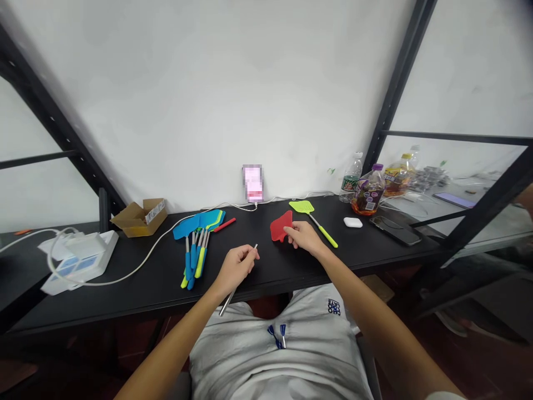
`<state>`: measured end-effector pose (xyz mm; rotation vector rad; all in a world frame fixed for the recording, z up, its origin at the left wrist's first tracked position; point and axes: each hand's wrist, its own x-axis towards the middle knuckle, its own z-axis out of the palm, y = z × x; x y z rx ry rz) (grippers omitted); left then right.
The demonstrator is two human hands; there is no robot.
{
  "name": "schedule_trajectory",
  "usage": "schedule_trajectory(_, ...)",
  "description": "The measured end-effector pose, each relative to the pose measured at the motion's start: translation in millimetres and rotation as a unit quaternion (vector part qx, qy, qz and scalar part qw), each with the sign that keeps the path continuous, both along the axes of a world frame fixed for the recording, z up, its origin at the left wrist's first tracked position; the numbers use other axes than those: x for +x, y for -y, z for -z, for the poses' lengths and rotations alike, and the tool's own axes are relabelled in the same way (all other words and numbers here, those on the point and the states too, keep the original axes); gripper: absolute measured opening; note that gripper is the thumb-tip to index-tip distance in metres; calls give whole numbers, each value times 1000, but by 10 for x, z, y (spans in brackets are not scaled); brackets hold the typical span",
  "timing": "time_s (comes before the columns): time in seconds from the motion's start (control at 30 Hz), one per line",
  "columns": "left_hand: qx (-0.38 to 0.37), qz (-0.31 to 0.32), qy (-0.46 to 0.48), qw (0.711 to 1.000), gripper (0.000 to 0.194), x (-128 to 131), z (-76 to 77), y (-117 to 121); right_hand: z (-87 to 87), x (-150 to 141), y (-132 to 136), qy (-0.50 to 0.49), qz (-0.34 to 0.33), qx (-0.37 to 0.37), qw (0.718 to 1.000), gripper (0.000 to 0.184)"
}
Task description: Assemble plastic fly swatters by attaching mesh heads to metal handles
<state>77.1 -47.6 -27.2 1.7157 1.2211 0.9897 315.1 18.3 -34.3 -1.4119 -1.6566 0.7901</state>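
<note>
My left hand [238,269] is closed around a thin silver metal rod [227,304], which slants down toward my lap. A red fly swatter head [280,226] is pinched at its lower edge between the fingers of my right hand [303,235]; no handle shows on it. Left of my hands lies a pile of blue and yellow-green fly swatters [195,244] with grey shafts. A loose red handle [225,225] rests beside that pile. One yellow-green fly swatter [314,218] lies just behind my right hand.
A phone [254,184] leans on the wall with a white cable. An open cardboard box [144,218] and a white box [83,261] stand left. Bottles [368,191], a white earbud case [352,222] and a dark phone [395,230] are at right, by a black metal frame [391,83].
</note>
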Motion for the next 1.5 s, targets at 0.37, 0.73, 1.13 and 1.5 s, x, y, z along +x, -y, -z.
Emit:
schedule_trajectory(0.37,-9,25,5,1000,21,-20,14,-21,38,36,-6,108,138,106,979,8)
schedule_trajectory(0.73,16,62,-26,998,32,-21,57,-1,-81,-88,90,-314,-58,-118,940,22)
schedule_trajectory(1.13,24,67,-17,997,34,-20,70,6,-98,-289,281,-225,-276,-64,932,37)
schedule_trajectory(1.5,26,59,-33,997,38,-23,50,11,-85,-296,270,-190,-258,-40,946,38)
